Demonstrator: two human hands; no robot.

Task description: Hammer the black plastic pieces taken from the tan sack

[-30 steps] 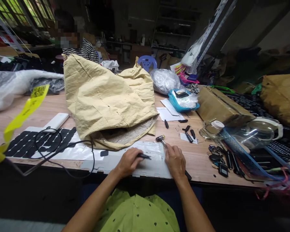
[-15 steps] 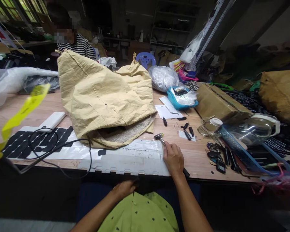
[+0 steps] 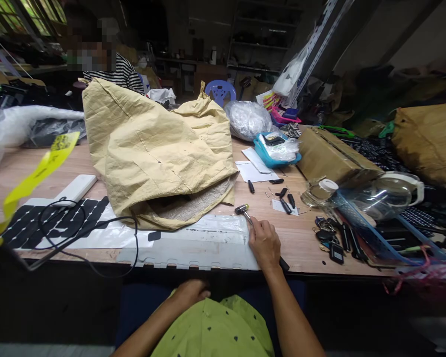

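Hammer (image 3: pixel 242 209) slants through the curled fingers of the right hand (image 3: pixel 264 245), its head forward-left; left hand (image 3: pixel 192 291) farther, finger state indeterminate.

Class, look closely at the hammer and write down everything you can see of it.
The hammer is small, its short head dark at one end and yellowish at the other. A shiny, metal-looking shaft runs into the right hand, which grips it and hides its middle; a black handle end shows beyond. It lies slantwise, head away from the person, near the grey sheet's far right corner. Whether the head touches the table is unclear.
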